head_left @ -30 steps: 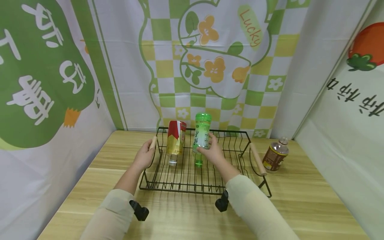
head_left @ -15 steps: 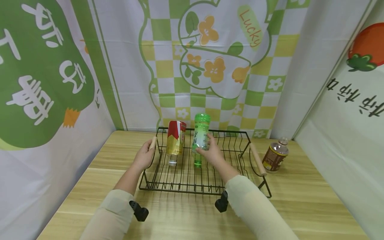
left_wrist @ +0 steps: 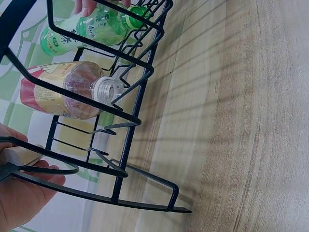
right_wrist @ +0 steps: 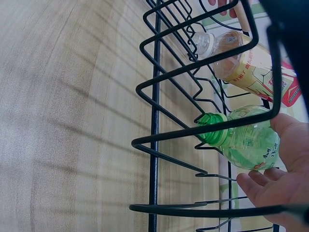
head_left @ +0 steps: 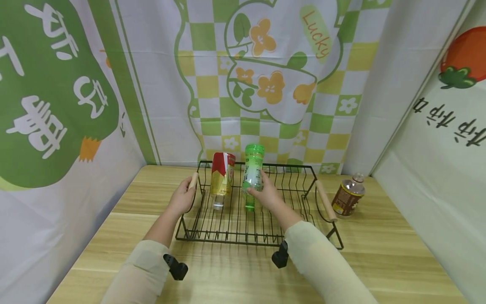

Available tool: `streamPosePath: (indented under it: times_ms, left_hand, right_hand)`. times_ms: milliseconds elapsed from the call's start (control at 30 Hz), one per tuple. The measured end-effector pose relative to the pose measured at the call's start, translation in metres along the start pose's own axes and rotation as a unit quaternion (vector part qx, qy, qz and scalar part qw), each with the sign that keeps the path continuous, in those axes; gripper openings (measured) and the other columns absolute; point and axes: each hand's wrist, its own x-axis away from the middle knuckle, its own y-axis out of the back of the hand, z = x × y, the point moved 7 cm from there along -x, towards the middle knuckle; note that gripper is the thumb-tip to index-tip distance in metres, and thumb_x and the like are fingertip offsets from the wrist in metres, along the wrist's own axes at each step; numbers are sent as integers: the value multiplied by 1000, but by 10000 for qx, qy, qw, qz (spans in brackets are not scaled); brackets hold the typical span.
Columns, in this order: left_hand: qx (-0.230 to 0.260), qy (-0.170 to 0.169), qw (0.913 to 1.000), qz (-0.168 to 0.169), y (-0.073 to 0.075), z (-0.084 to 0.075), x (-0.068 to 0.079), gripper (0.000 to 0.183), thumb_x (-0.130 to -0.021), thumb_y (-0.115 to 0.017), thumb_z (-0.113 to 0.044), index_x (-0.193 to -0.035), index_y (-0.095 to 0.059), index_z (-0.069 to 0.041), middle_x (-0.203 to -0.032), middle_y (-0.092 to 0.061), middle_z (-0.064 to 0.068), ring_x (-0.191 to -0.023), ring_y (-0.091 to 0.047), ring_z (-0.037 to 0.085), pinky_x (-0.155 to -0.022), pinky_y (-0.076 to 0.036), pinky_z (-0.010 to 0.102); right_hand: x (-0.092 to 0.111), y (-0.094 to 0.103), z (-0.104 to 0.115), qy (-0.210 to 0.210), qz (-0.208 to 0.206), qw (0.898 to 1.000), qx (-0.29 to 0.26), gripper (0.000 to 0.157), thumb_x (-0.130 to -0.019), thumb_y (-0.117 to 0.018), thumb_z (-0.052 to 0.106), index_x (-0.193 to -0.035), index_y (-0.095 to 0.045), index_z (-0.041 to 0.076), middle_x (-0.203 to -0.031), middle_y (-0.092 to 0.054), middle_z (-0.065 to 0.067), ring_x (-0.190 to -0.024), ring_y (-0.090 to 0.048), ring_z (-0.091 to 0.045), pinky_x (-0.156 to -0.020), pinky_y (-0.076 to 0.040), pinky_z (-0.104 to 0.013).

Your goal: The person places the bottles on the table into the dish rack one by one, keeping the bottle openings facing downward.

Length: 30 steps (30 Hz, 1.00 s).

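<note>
Currently, R hand [head_left: 270,195]: thumb one side, fingers other, pinching green bottle [head_left: 253,164], prob. so it won't tip.
Green bottle pos.: mid-rack, inverted, tilted, neck down among wires of rack [head_left: 228,242].
L hand [head_left: 182,198]: curled round left handle [head_left: 193,180], prob. bracing rack vs. sliding.
Red bottle [head_left: 222,173]: also inverted & tilted, left of green bottle, apart from it; no hand on it, so wires seem to hold it.
Rack contents: 2 bottles, both apparently uncapped, necks btwn wires.
Bottle contents: no liquid made out in either; labels hide part, can't be sure.
Brown bottle [head_left: 347,197]: upright on table [head_left: 383,253], outside rack, just beside right handle [head_left: 325,202]; contents n/k, too small to tell.
</note>
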Motion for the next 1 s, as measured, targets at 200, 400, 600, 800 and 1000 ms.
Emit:
streamPosePath:
  times_ms: [200, 400, 600, 800, 1000]
  left_hand:
    - [14, -3, 10000, -31, 0, -1, 0, 57, -106, -29, -20, -156, -12, 0, -156, -25, 30, -143, -29, 43, -113, -32, 57]
    - [16, 23, 10000, -68, 0, 1, 0, 56, -107, -30, -20, -156, -13, 0, -156, -26, 29, -142, -31, 42, -112, -33, 56]
    - [-60, -9, 10000, -75, 1, 1, -1, 55, -107, -29, -19, -156, -14, 1, -156, -26, 29, -142, -30, 43, -113, -32, 57]
    - [-82, -9, 10000, -52, 1, 1, -2, 56, -107, -29, -20, -156, -13, 1, -157, -24, 29, -144, -28, 43, -114, -31, 57]
    - [-132, -34, 9999, -99, 2, 1, -3, 56, -106, -29, -19, -156, -14, 1, -156, -26, 29, -143, -29, 43, -114, -31, 57]
  right_hand:
    - [0, 0, 0, 31, 4, 10000, 25, 89, -94, -65, 34, -159, -6, 20, -159, -27, -22, -138, -40, -44, -108, -38, -59]
    - [0, -1, 0, 70, -11, 10000, 43, 89, -95, -64, 34, -159, -6, 19, -159, -27, -22, -136, -42, -44, -108, -39, -58]
    - [0, -1, -1, 64, -17, 10000, -56, 89, -94, -65, 35, -159, -6, 19, -160, -25, -22, -138, -39, -44, -109, -38, -58]
    - [1, 0, -1, 43, -41, 9998, -212, 89, -94, -65, 35, -159, -7, 18, -160, -24, -22, -140, -36, -44, -110, -38, -58]
    - [3, 4, 2, 42, -189, 9987, -465, 86, -93, -66, 34, -158, -12, 18, -158, -28, -22, -141, -35, -44, -109, -37, -60]
